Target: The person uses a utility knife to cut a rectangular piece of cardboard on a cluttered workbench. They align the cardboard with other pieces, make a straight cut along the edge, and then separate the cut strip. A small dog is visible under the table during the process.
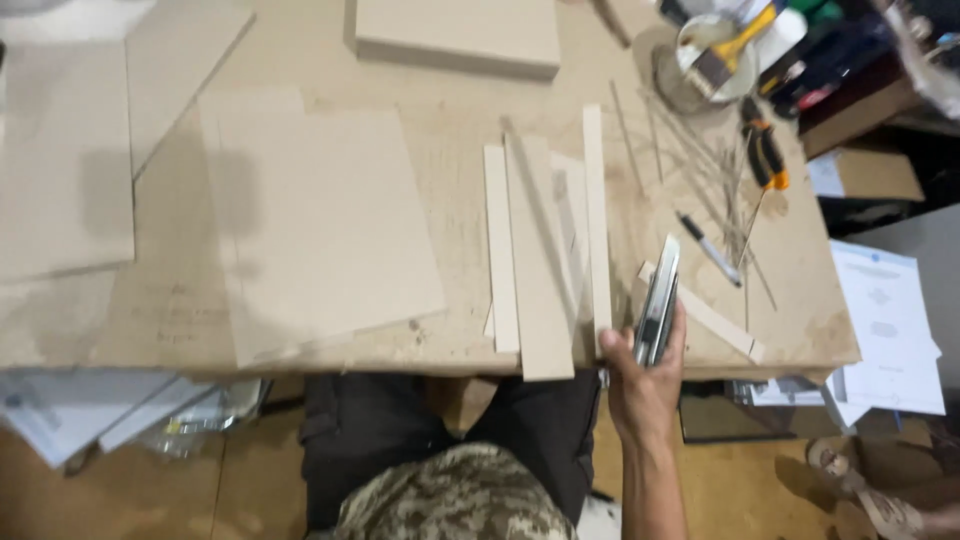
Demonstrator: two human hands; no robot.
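Gripping a utility knife (pixel 657 300), the right hand (pixel 645 385) hovers beside cut cardboard strips (pixel 540 260); the left hand is unseen.

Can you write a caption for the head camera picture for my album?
Right hand grips a utility knife beside cut cardboard strips on a worktable.

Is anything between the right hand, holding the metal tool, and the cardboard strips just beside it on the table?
Nothing visible. The right hand holds the metal tool at the table's near edge, and the strips lie directly to its left with only bare tabletop between. One loose strip lies on the tool's other side.
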